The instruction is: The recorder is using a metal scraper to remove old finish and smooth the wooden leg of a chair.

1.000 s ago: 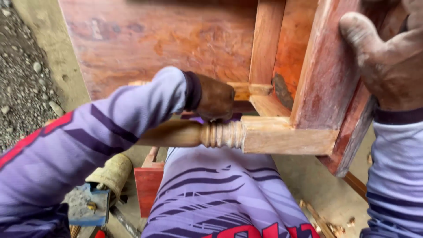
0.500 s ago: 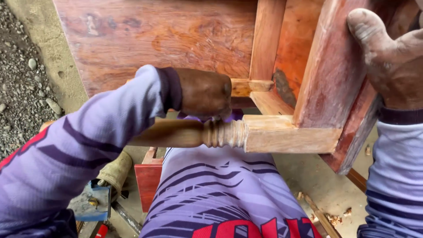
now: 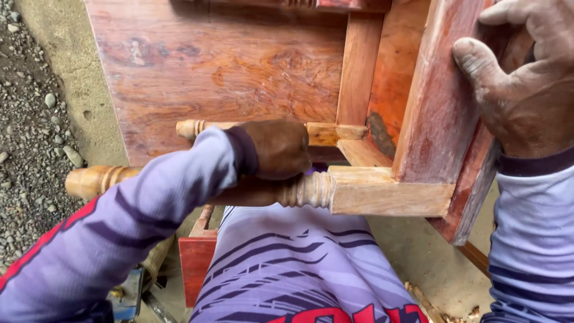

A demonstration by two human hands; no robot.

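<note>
Your left hand is closed in a fist around the near turned leg, just left of its beaded rings; whatever it may be pressing against the wood is hidden under the fingers, so you cannot tell from here whether it holds a pad or only the leg. Your right hand clamps the reddish side rail at the far right, thumb laid flat on its face, fingers wrapped over the edge.

The piece itself, a small wooden table tipped on its side, lies across your lap with its top panel facing you and the legs pointing left. A second turned leg runs parallel, just beyond your left fist.

To work this leg well, keep the right hand pinned hard, since the table rests only on your thighs and is likely to rock. Rub or turn along the grain of the leg, and ease your pressure at the beads so their crisp edges survive. Stay short of the pale square block where leg meets rail; that joint looks freshly fitted.

The concrete floor and gravel lie to the left.
</note>
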